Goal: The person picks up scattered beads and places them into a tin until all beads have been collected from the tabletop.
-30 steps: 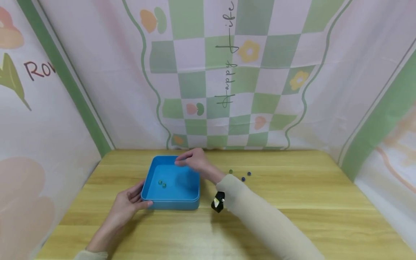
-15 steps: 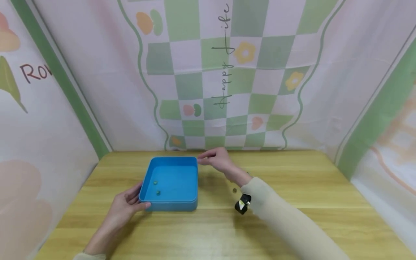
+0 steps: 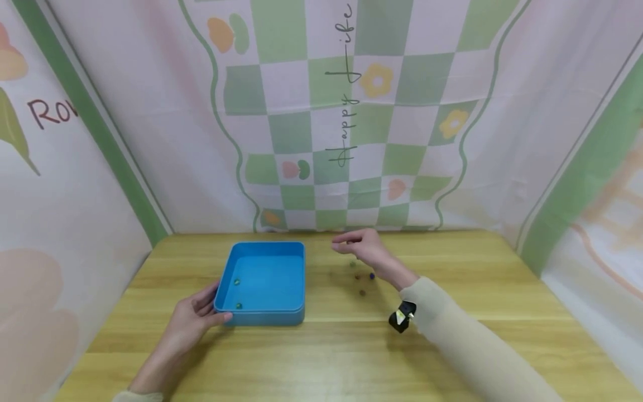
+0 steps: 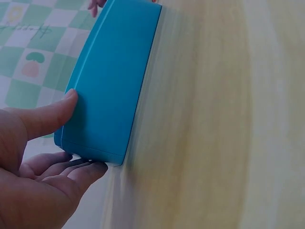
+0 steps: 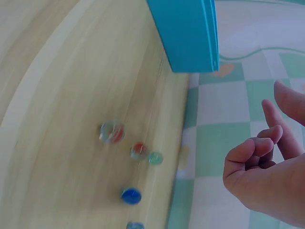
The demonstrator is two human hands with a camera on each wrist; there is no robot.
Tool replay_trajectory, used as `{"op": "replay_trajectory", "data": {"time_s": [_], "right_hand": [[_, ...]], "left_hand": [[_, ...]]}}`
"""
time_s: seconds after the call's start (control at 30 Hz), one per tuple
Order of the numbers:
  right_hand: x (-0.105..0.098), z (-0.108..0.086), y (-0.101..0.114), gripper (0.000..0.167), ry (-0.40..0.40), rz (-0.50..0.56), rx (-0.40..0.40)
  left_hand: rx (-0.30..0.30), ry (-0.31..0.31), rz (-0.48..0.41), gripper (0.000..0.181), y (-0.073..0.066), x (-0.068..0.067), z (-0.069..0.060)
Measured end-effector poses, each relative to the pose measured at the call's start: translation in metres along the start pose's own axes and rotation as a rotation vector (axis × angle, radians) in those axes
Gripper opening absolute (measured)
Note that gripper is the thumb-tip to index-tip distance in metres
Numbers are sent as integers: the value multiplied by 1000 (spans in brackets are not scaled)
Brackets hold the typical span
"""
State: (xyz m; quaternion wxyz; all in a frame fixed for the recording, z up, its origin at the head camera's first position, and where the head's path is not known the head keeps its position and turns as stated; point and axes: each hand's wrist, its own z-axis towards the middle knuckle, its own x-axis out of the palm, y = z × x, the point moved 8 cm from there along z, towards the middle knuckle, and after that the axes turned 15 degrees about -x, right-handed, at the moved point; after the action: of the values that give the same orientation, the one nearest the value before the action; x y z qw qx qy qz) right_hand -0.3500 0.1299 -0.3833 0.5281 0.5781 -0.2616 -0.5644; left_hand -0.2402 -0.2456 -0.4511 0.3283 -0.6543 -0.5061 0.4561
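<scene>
My left hand (image 3: pixel 193 315) grips the blue open-topped box (image 3: pixel 266 317) at its near left corner, thumb on the front wall, fingers against the left side; probably to steady it. Box sits flat on the wood-grain tabletop (image 3: pixel 321 357), left of middle. Inside, one green-tinted marble (image 3: pixel 237 282) by the left wall, a second green-tinted marble (image 3: pixel 239 306) close to the near wall; I'd guess the walls stop them rolling off. My right hand (image 3: pixel 369 248) hangs right of the box, thumb and index extended with a gap, other fingers bent in, nothing visible in it. Loose near it: red-and-clear marble (image 5: pixel 112 132), green marble (image 5: pixel 155 158), blue marble (image 5: pixel 131 196), others, seemingly bunched within easy reach.
</scene>
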Motion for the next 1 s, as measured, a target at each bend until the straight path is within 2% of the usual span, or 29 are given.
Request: {"op": "replay_trajectory", "data": {"time_s": [0.63, 0.87, 1.0], "right_hand": [[-50, -23, -45, 42, -59, -83, 48], [-62, -32, -62, 45, -61, -107, 92], [-67, -33, -67, 47, -63, -111, 92]], "left_hand": [[1, 3, -6, 88, 0, 1, 0], [2, 1, 3, 89, 1, 1, 1], [-1, 1, -1, 89, 2, 0, 1]]}}
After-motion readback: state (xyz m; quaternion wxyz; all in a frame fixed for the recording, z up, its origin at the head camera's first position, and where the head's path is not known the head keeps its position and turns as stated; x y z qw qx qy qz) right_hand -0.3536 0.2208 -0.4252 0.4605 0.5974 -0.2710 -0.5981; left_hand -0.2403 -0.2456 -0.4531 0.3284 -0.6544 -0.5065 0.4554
